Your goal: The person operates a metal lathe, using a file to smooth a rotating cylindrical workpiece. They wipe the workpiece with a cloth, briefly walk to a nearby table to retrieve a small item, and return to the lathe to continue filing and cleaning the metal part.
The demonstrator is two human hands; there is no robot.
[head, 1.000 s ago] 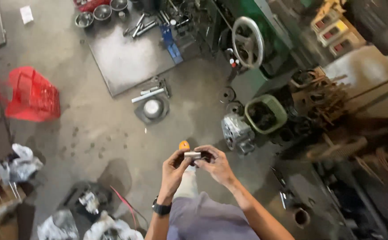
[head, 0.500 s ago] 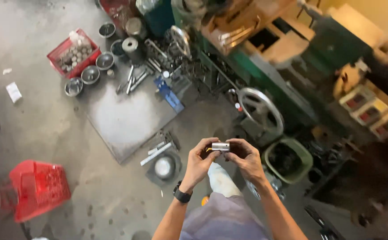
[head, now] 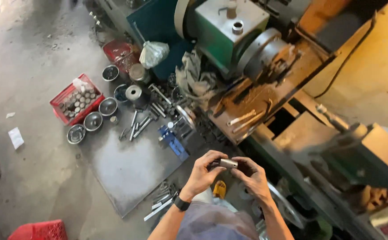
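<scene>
- Head view: 2 hands raised in front of chest, beside lathe (head: 265, 84).
- Left hand (head: 201, 172): fingers curled, pinching left end of metal cylinder (head: 228, 163).
- Right hand (head: 252, 177): fingertips pinching right end.
- Cylinder horizontal between both hands, off the floor.
- Below: steel plate (head: 132, 171) with bowls (head: 93, 121), red crate (head: 75, 101) of parts, blue vise (head: 172, 141).

Green lathe (head: 229, 31), red crate (head: 76, 103), steel bowls (head: 93, 121)
</scene>
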